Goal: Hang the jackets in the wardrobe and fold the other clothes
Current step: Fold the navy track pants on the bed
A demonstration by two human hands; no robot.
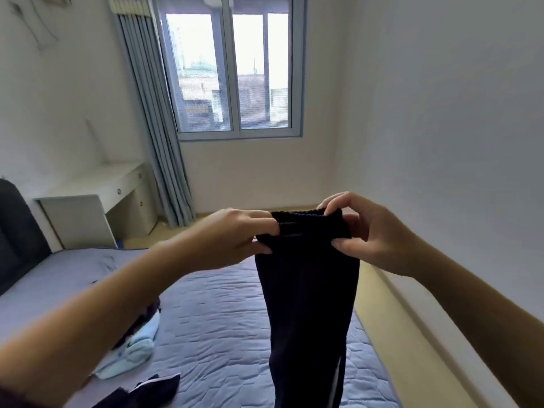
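Note:
A pair of dark navy trousers (309,304) hangs down in front of me above the bed (212,319), with a white stripe low on its right side. My left hand (235,234) pinches the elastic waistband at its left end. My right hand (368,231) pinches the same waistband at its right end, fingers curled over the top. The two hands are close together, so the waistband is bunched between them. The trouser legs run out of the bottom of the view.
A light blue garment (132,348) lies crumpled on the bed at the left, next to a dark piece of clothing (141,391) near the bottom edge. A white desk (97,201) stands by the grey curtain (159,128) and the window. A white wall (441,142) is close on the right.

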